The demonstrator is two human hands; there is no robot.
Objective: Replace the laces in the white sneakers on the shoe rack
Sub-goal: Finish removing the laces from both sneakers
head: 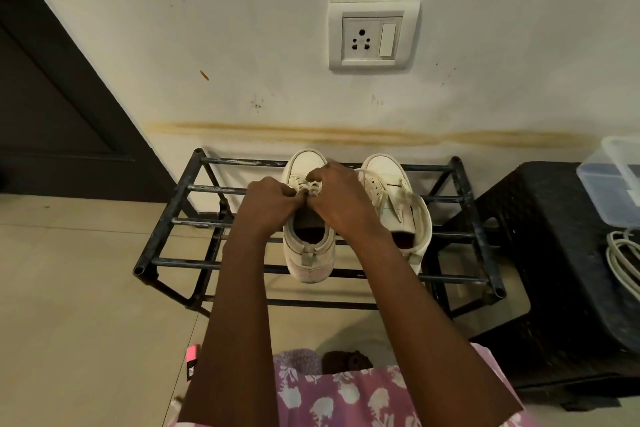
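Against the wall (242, 45), the rack (180, 220) carries the left sneaker (308, 260), toe at 12 o'clock, heel at 6 toward you. Your left grip (266, 199) and right grip (337, 191) meet midway along it, both pinching the lace (310, 188); neither is nearer. The right sneaker (384, 173) sits at 3 o'clock.

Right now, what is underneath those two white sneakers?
The left sneaker and right sneaker rest on the horizontal bars of a black metal shoe rack. Below the bars, a lower rail and the tiled floor show. Whatever lies directly beneath the soles is covered.
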